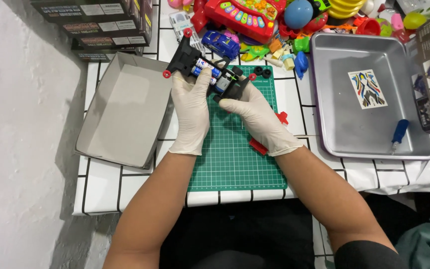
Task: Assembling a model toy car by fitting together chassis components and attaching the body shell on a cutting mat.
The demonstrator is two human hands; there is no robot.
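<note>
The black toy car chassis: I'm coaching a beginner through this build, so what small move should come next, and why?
Probably lower the black chassis onto the green cutting mat before going on. Both gloved hands, left hand and right hand, hold it in the air with its batteries exposed, so neither is free. The blue screwdriver lies off in the metal tray.

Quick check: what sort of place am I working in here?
Probably a home hobby or toy-repair table: a green cutting mat, a metal tray holding a blue-handled screwdriver, and a pile of colourful plastic toys at the back.
</note>
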